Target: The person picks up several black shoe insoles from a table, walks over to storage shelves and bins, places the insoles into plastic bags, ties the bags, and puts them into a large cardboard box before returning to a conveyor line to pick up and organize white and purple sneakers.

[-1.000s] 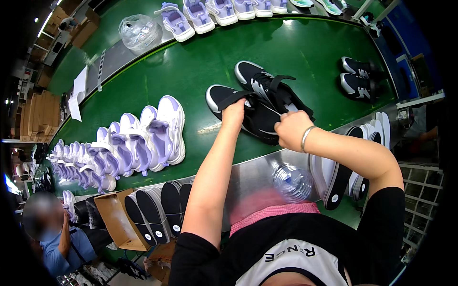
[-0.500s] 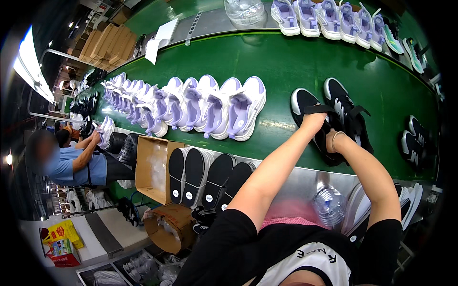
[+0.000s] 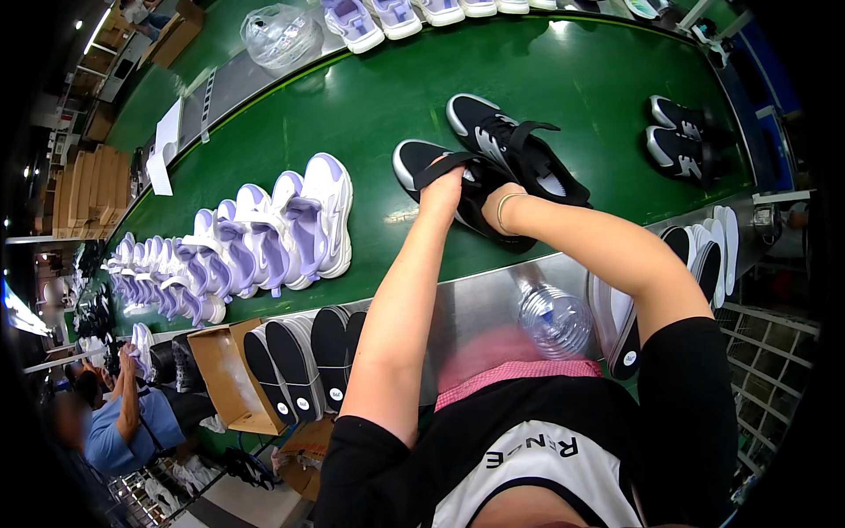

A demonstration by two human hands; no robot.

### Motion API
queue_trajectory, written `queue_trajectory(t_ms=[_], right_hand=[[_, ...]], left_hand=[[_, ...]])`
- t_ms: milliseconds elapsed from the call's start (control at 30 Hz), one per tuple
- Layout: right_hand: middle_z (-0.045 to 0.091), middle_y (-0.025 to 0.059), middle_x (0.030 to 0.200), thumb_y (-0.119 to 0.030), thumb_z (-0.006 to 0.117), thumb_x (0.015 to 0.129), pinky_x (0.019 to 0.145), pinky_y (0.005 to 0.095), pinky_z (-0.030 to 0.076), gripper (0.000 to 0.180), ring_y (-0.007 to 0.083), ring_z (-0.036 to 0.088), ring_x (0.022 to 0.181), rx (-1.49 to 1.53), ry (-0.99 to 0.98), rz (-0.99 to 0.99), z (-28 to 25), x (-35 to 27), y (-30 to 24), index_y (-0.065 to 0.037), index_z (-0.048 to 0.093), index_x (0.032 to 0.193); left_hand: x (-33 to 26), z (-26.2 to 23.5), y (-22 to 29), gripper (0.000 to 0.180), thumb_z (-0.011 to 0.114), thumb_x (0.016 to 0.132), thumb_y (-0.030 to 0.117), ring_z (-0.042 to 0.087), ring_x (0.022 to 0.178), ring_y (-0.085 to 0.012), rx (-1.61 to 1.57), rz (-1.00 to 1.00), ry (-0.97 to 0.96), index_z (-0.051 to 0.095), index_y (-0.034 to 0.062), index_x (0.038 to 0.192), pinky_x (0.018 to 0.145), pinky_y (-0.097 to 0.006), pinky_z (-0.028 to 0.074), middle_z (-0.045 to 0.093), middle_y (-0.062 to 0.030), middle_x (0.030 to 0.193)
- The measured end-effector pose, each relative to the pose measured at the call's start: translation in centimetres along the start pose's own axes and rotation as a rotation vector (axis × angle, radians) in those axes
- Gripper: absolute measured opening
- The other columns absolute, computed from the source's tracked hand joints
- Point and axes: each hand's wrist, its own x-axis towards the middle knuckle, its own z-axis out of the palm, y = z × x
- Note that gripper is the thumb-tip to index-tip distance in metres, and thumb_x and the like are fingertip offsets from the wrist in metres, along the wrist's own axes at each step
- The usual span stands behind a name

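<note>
A black sneaker with a silver toe edge (image 3: 410,158) lies on the green work surface in front of me. My left hand (image 3: 442,187) pinches the broad black strap across its upper. At the heel end, my right hand (image 3: 503,204) reaches into the shoe's opening, so its fingers are hidden. Just beyond lies a matching black sneaker (image 3: 482,128), its strap raised and pale lining showing; neither hand is on it.
White and lilac sneakers (image 3: 327,211) stand in rows at left. Another black pair (image 3: 678,145) sits far right. Bundled black insoles (image 3: 286,361), a cardboard box (image 3: 231,374) and a clear plastic bottle (image 3: 554,321) are along the near edge. A person in blue (image 3: 132,431) works at left.
My view has swung, so the bench and shoes appear farther left in the picture. Both hands stay at the same black sneaker, the left still on its strap.
</note>
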Motion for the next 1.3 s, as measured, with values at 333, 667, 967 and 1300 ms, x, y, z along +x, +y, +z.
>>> queue_trajectory(t_ms=[333,667,967,1300], right_hand=[[0.054,0.0121,0.109,-0.018,0.045,0.072,0.08,0.0394,0.039,0.038,0.0256,0.052,0.099,0.213,-0.305,-0.102,0.4,-2.0,0.2,-0.002,0.055,0.105],[0.053,0.0098,0.112,-0.036,0.05,0.073,0.097,0.0519,0.015,0.049,0.0242,0.047,0.108,0.088,-0.258,-0.117,0.0,-3.0,-0.4,-0.005,0.053,0.111],[0.058,0.0095,0.082,-0.031,0.057,0.077,0.059,0.0257,0.043,0.035,0.0149,0.054,0.062,1.953,0.413,-0.036,4.4,-0.8,1.9,0.002,0.054,0.089],[0.051,0.0036,0.058,-0.021,0.064,0.074,0.048,0.0236,0.04,0.024,0.0123,0.049,0.049,2.066,0.627,0.11,3.2,0.5,0.6,-0.004,0.05,0.064]], left_hand=[[-1.2,-0.1,0.8,0.023,0.053,0.076,0.019,0.053,0.079,-0.0213,-0.026,-0.012,0.086,0.058,0.0007,0.088,0.072,-0.03,0.04,0.058,-0.0111,0.082],[-1.8,-0.3,-0.2,0.021,0.052,0.077,0.016,0.052,0.085,-0.0197,-0.13,-0.061,0.076,0.057,0.0008,0.091,0.077,-0.028,0.039,0.058,-0.0093,0.089],[-3.9,1.0,1.9,0.024,0.054,0.077,0.02,0.049,0.083,-0.0148,-0.002,0.022,-0.037,0.057,0.0014,0.092,0.075,-0.026,0.038,0.056,-0.0058,0.089],[-2.2,1.7,1.5,0.025,0.053,0.076,0.019,0.051,0.081,-0.0176,-0.11,-0.016,0.113,0.057,-0.0005,0.091,0.074,-0.03,0.039,0.057,-0.0082,0.088]])
